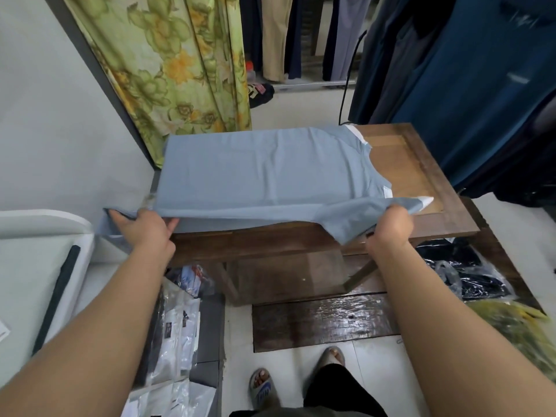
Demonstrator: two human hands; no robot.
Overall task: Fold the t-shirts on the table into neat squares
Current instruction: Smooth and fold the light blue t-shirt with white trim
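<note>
A light blue t-shirt (258, 173) lies spread across the brown wooden table (421, 164), its hem at the left and its white-trimmed collar at the right. My left hand (144, 227) grips the shirt's near edge by the hem, just past the table's left end. My right hand (391, 224) grips the near edge at the sleeve, close to the table's front rim. The near edge is lifted a little off the wood between the two hands. A white-tipped sleeve end (425, 201) sticks out to the right of my right hand.
A floral green curtain (168, 70) hangs behind the table's left end. Dark clothes (469, 85) hang at the right. Plastic-wrapped garments (177, 341) lie on the floor at the left, more bags (463, 275) at the right. A white surface (36, 266) stands at the left.
</note>
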